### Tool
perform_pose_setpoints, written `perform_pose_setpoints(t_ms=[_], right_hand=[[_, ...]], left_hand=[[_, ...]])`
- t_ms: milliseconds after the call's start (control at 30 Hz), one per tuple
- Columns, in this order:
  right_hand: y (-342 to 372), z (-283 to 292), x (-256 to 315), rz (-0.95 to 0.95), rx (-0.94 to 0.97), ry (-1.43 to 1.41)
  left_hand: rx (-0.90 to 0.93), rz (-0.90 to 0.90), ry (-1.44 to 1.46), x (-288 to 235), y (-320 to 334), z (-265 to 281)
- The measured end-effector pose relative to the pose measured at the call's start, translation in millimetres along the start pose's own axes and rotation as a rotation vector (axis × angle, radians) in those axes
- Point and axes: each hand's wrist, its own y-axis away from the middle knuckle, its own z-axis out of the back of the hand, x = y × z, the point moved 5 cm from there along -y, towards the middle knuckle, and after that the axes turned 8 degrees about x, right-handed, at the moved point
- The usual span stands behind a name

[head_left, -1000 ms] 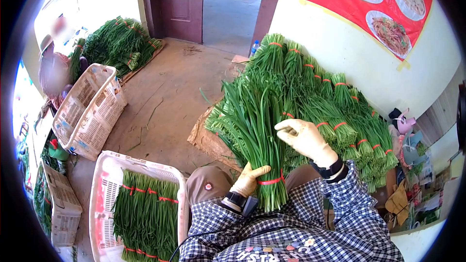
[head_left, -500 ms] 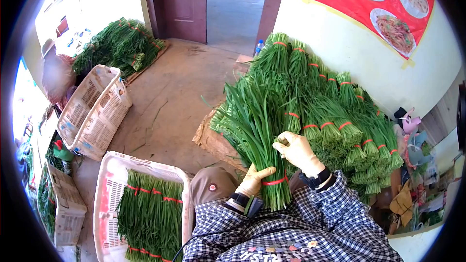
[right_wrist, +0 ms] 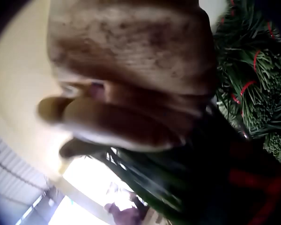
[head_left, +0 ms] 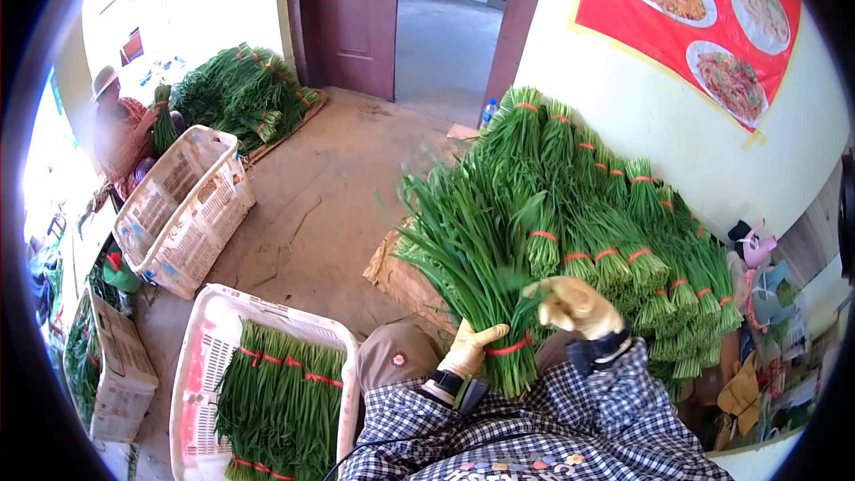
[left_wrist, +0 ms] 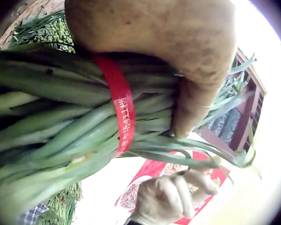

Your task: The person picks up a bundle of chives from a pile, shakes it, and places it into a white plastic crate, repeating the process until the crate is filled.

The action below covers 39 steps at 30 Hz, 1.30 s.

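Observation:
My gloved left hand (head_left: 465, 349) grips a bunch of garlic chives (head_left: 472, 240) upright over my lap, thumb across the stalks beside a red band (head_left: 509, 345). In the left wrist view, printed characters show on that band (left_wrist: 119, 105), and the thumb (left_wrist: 192, 105) presses on the stalks. My gloved right hand (head_left: 579, 307), blurred, is at the bunch's right side with curled fingers, pinching a few loose chive leaves (head_left: 519, 285). Those fingers (right_wrist: 117, 122) hide most of the pinch in the right wrist view.
A white crate (head_left: 352, 365) of banded chives stands at my left, with an empty crate (head_left: 191, 249) behind it. Many banded bunches (head_left: 606, 223) are heaped on the right, against the wall. Another person (head_left: 125, 138) sits at the far left near a second heap (head_left: 245, 93).
My right hand has come down to the bunch and now moves off slightly rightward with curled fingers. My left hand keeps its hold. The head view has shifted a little.

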Motion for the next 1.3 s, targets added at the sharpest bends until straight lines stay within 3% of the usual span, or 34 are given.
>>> perform_pose_setpoints(t_ms=[67, 100, 133, 200, 233, 267, 333, 367, 400, 500, 600, 733, 800, 833, 867, 900, 933, 967, 1000, 1033, 1067, 1100, 1133, 1233, 1300], right_hand=[[29, 36, 0, -0.526, -0.321, -0.395], [38, 42, 5, -0.689, -0.585, -0.013], [31, 33, 3, -0.684, -0.590, -0.004], [27, 26, -5, -0.655, -0.645, -0.072], [34, 34, -31, -0.655, -0.548, 0.002], [14, 17, -23, -0.623, -0.581, -0.043], [35, 42, -101, -0.524, -0.337, 0.465], [16, 22, -67, -0.360, -0.586, 0.305], [9, 13, -67, -0.439, -0.604, 0.687], [-27, -3, -13, -0.395, -0.910, -0.021], [-21, 9, -19, -0.344, -0.796, 0.162], [-13, 17, -32, -0.509, -0.818, 0.044], [-7, 28, -41, -0.927, -0.608, 0.716], [-5, 19, -18, -0.878, -0.725, 0.415], [15, 38, -39, -0.587, -0.616, 0.526], [3, 30, -24, -0.705, -0.658, 0.098], [14, 30, -31, -0.603, -0.714, -0.021], [35, 30, -37, -0.667, -0.627, -0.080], [44, 16, -40, -0.750, -0.510, -0.123], [50, -8, -44, -0.787, -0.356, -0.235], [27, -44, -42, -0.700, -0.132, 0.022], [26, -56, -50, -0.750, -0.118, 0.082], [30, -65, -57, -0.788, -0.108, 0.148], [31, -76, -56, -0.821, -0.286, -0.260], [6, -95, -33, -0.763, -0.283, -0.178]], left_hand=[[0.021, 0.040, -0.010, -2, 1, 0], [0.042, 0.015, -0.033, -4, 1, -1], [0.053, 0.014, -0.034, -3, 2, 1], [0.257, 0.086, -0.133, 1, -4, -4], [0.310, 0.134, -0.157, 4, -3, -8], [0.317, 0.143, -0.157, 9, 0, -13], [0.202, 0.105, -0.154, 13, 7, -16], [0.170, 0.082, -0.250, 10, 5, -12], [0.116, 0.089, -0.259, -1, 6, -18], [0.059, 0.085, 0.026, -2, 2, -8], [0.032, 0.083, 0.192, -5, 1, -4], [0.026, 0.110, 0.201, -4, 2, -3], [0.006, 0.123, 0.216, -6, 6, -4], [-0.047, 0.108, 0.198, 0, 6, 2], [-0.091, 0.177, 0.267, 1, 7, 3], [-0.021, 0.183, 0.117, -13, 13, -3], [-0.133, 0.246, 0.378, 1, 6, 14], [-0.059, 0.020, -0.034, -20, 7, 5], [-0.011, 0.093, 0.138, -17, 5, 9], [0.032, 0.034, 0.226, -25, 6, -2], [0.046, 0.108, 0.519, -15, -1, -4], [0.036, 0.003, 0.401, -4, -9, 2], [-0.058, 0.040, 0.345, 1, -7, 3], [-0.114, 0.011, 0.095, -15, 5, 0], [-0.131, -0.001, -0.021, -39, 15, -9]])
